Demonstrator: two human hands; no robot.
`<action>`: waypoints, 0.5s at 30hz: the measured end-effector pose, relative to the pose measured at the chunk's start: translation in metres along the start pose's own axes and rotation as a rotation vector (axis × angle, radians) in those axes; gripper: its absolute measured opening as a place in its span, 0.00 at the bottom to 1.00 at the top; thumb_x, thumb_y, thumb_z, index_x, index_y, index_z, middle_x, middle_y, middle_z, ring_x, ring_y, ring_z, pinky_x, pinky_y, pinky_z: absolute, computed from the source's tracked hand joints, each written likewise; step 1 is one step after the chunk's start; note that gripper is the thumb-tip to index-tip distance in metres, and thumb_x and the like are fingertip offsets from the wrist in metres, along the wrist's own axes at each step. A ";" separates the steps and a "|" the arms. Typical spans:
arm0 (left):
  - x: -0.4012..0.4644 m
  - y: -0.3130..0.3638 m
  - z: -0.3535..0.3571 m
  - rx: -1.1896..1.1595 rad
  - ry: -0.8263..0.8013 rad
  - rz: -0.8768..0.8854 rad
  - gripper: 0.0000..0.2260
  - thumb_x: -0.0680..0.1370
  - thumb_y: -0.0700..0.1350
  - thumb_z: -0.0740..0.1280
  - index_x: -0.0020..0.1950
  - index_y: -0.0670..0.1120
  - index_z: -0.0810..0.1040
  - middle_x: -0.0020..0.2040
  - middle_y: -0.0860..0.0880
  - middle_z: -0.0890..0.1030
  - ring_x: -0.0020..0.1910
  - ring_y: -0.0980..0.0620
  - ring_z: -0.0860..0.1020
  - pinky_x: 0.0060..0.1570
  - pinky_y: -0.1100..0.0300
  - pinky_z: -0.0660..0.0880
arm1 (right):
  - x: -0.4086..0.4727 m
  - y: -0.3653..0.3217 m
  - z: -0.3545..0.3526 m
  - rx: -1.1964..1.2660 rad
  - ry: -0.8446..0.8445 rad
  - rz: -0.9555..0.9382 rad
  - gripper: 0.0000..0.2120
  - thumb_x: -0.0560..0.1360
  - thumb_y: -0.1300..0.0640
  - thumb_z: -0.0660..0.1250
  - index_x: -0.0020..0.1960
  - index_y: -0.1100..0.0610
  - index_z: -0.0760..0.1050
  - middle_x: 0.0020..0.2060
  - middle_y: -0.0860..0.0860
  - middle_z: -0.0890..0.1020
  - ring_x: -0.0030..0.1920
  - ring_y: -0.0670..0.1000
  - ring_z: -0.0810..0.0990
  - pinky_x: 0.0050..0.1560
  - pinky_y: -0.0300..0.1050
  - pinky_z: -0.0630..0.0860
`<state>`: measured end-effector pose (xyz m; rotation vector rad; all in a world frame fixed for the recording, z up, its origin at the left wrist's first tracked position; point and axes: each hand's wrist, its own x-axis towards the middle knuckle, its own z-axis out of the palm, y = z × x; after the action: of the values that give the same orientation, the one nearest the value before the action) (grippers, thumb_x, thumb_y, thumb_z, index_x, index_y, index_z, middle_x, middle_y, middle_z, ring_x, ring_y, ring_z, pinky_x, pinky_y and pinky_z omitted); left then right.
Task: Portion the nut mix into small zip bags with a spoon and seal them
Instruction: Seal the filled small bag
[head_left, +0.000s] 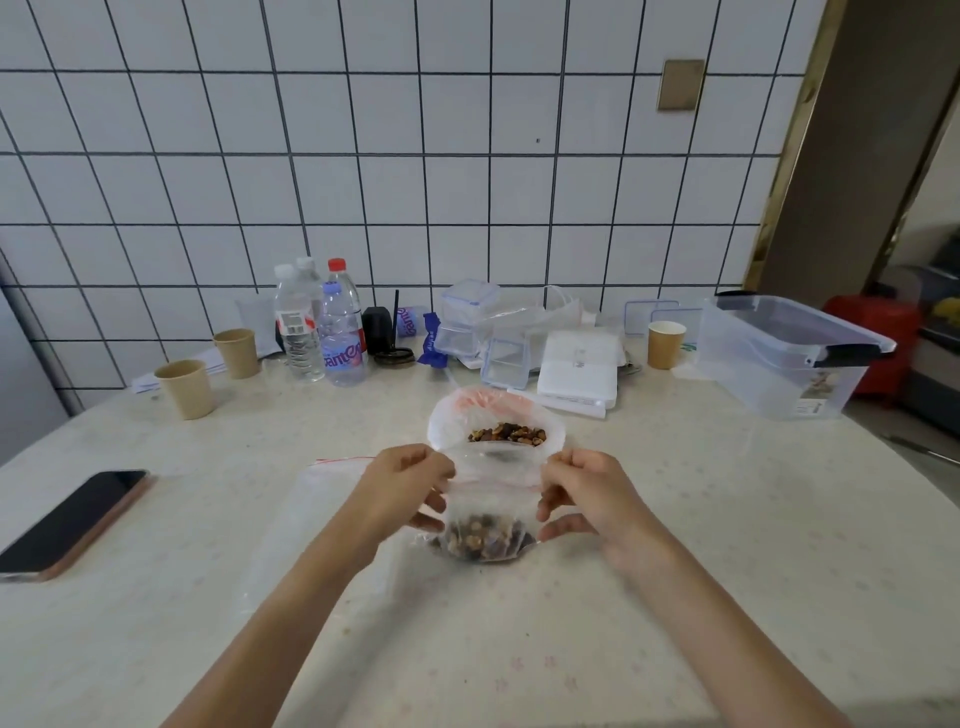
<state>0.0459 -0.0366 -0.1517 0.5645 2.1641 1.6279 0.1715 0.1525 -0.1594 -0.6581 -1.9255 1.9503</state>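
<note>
A small clear zip bag (488, 525) with nut mix in its bottom is held upright just above the table. My left hand (410, 483) pinches the left end of its zip strip, and my right hand (582, 493) pinches the right end. Behind it stands a larger open plastic bag (447, 426) with the nut mix (508, 433) showing inside. A flat empty zip bag (322, 488) with a red strip lies on the table under my left forearm. No spoon is visible.
A dark phone (72, 525) lies at the left. At the back stand paper cups (187, 389), water bottles (340, 338), small clear containers (467, 317), a white pack (579, 374) and a large clear bin (779, 358). The pale table (727, 545) spreads to the right.
</note>
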 end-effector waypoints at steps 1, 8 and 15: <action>0.000 0.002 -0.003 -0.166 -0.085 -0.071 0.11 0.80 0.47 0.69 0.46 0.42 0.87 0.43 0.44 0.82 0.38 0.49 0.82 0.39 0.49 0.84 | -0.001 -0.002 -0.003 0.100 -0.064 0.052 0.06 0.75 0.66 0.67 0.39 0.62 0.76 0.32 0.57 0.77 0.31 0.54 0.79 0.33 0.52 0.82; 0.005 0.001 -0.011 -0.565 -0.364 -0.198 0.17 0.74 0.52 0.75 0.60 0.45 0.87 0.42 0.51 0.81 0.41 0.54 0.82 0.41 0.58 0.82 | 0.000 -0.007 -0.004 0.327 -0.215 0.075 0.07 0.77 0.59 0.71 0.40 0.60 0.79 0.33 0.55 0.78 0.31 0.51 0.77 0.32 0.45 0.78; 0.000 0.013 -0.009 -0.187 -0.096 0.087 0.03 0.73 0.40 0.78 0.44 0.48 0.89 0.38 0.47 0.84 0.35 0.55 0.80 0.32 0.64 0.77 | -0.002 -0.013 -0.001 0.015 0.150 -0.310 0.06 0.75 0.67 0.70 0.41 0.59 0.78 0.28 0.61 0.71 0.22 0.57 0.76 0.24 0.49 0.78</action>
<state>0.0428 -0.0410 -0.1370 0.6724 1.9181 1.7873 0.1724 0.1526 -0.1461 -0.4551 -1.7978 1.6749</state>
